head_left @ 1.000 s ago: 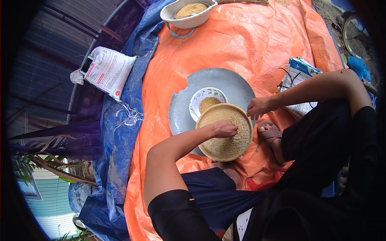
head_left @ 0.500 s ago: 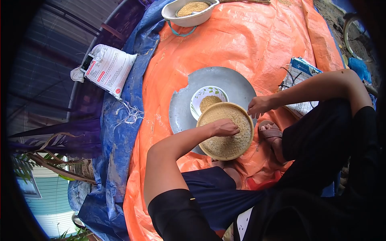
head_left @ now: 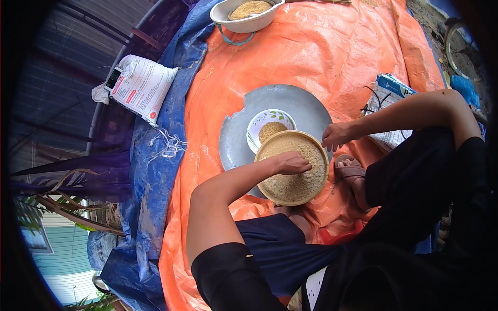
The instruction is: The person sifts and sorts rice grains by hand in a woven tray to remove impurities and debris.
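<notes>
A round tan sieve-like tray (head_left: 282,194) holds a layer of pale grain (head_left: 295,181). Over its middle is my left hand (head_left: 292,163), closed with the fingertips pressed together down at the grain; what they pinch is too small to make out. Beside the tray's right rim hangs my right hand (head_left: 337,136), fingers curled together, and whether they hold anything is hidden. A white bowl (head_left: 253,129) with green leaf print, containing brownish grain (head_left: 271,130), stands partly under the tray's far edge. Both are over a grey round metal sheet (head_left: 306,109) with a ragged left edge.
An orange tarp (head_left: 223,78) covers the ground, with a blue tarp (head_left: 150,181) along its left. A white printed sack (head_left: 145,88) carries a phone (head_left: 112,79). A pale basin (head_left: 254,23) of grain stands far off. My sandalled foot (head_left: 353,173) and another sack (head_left: 391,85) are at right.
The view has shifted very slightly. Both hands stay almost where they were, the left at the grain and the right beside the rim.
</notes>
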